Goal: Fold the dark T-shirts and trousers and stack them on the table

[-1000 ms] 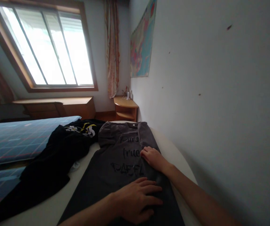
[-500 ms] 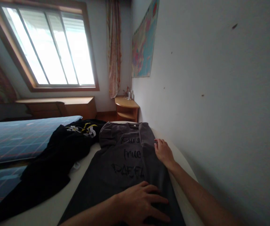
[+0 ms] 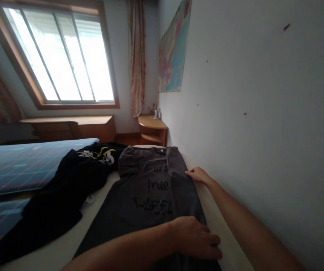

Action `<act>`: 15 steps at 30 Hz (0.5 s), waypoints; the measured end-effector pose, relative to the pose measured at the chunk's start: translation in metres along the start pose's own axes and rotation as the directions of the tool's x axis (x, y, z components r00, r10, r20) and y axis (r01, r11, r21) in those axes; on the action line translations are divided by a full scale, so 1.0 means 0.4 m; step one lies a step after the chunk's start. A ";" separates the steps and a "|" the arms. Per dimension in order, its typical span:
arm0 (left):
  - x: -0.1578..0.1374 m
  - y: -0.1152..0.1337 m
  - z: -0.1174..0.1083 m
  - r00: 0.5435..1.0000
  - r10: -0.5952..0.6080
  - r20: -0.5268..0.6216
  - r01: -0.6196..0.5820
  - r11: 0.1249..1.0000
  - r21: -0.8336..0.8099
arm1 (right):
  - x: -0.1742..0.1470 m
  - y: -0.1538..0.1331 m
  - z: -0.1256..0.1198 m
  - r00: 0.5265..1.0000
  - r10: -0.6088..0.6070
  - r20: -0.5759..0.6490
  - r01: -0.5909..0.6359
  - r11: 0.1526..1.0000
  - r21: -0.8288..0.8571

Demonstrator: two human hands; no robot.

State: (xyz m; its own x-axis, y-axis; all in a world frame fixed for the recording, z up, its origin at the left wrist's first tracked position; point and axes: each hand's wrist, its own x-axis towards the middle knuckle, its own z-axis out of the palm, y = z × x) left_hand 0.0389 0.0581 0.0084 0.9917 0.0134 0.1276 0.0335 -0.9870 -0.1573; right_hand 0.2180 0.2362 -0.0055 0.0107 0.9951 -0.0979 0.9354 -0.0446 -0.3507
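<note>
A dark grey T-shirt (image 3: pixel 150 188) with black lettering lies spread on a pale surface, its right side folded inward over part of the lettering. My right hand (image 3: pixel 200 175) pinches the shirt's right edge, partway up. Nearer to me, my left hand (image 3: pixel 194 238) reaches across the lower part of the shirt, its fingers curled closed on the same edge. The left forearm hides some of the cloth beneath it.
A black garment (image 3: pixel 66 188) with a yellow and white print lies to the left, partly over a blue checked mattress (image 3: pixel 32 162). A white wall (image 3: pixel 249 75) rises close on the right. Beyond are a wooden corner shelf (image 3: pixel 152 123) and a window (image 3: pixel 63 56).
My left hand has slid right from lying spread on the shirt to curl at its edge. My right hand has drawn slightly outward, its fingers now pinched on the edge.
</note>
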 end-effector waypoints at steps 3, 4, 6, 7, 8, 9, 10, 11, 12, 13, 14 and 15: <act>-0.002 0.003 0.030 0.989 0.017 -0.149 -0.011 0.999 0.043 | 0.011 -0.005 0.005 1.000 -0.006 -0.011 0.005 1.000 -0.018; -0.001 0.005 0.039 0.982 0.017 -0.187 -0.006 0.998 0.055 | 0.013 -0.005 0.007 1.000 -0.010 -0.020 0.009 1.000 -0.025; 0.006 0.010 0.053 0.973 0.015 -0.230 0.000 0.998 0.063 | 0.014 -0.001 0.008 0.999 -0.017 -0.038 0.016 0.999 -0.036; 0.013 0.013 0.058 0.971 0.012 -0.239 0.002 0.998 0.060 | 0.014 0.003 0.007 0.999 -0.019 -0.046 0.017 0.999 -0.041; 0.022 0.016 0.061 0.969 0.008 -0.245 0.005 0.999 0.053 | 0.012 0.010 0.006 0.998 -0.020 -0.054 0.017 0.999 -0.046; 0.034 0.019 0.064 0.968 0.008 -0.250 0.003 0.999 0.044 | 0.010 0.018 0.003 0.998 -0.020 -0.060 0.017 0.999 -0.049; 0.046 0.022 0.067 0.967 0.008 -0.256 0.001 0.999 0.036 | 0.008 0.027 -0.001 0.998 -0.020 -0.065 0.017 0.998 -0.053; 0.060 0.024 0.069 0.965 0.006 -0.263 0.002 1.000 0.030 | 0.006 0.038 -0.005 0.997 -0.021 -0.068 0.017 0.998 -0.055; 0.074 0.027 0.073 0.963 0.002 -0.270 0.005 1.000 0.024 | 0.004 0.048 -0.008 0.997 -0.021 -0.071 0.017 0.998 -0.057; 0.087 0.030 0.077 0.961 -0.001 -0.276 0.006 1.000 0.018 | 0.003 0.059 -0.012 0.997 -0.020 -0.073 0.016 0.998 -0.058; 0.098 0.032 0.081 0.959 -0.005 -0.282 0.009 1.000 0.012 | 0.001 0.068 -0.015 0.997 -0.019 -0.075 0.015 0.998 -0.059; 0.107 0.035 0.085 0.959 -0.010 -0.284 0.012 1.000 0.004 | 0.000 0.076 -0.017 0.997 -0.018 -0.077 0.014 0.998 -0.059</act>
State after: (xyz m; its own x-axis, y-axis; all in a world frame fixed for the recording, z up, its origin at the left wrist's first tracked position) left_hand 0.0859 0.0505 -0.0218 0.9153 -0.0230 0.4022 0.0455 -0.9861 -0.1598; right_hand 0.2489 0.2356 -0.0100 0.0210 0.9996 -0.0194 0.9547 -0.0259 -0.2964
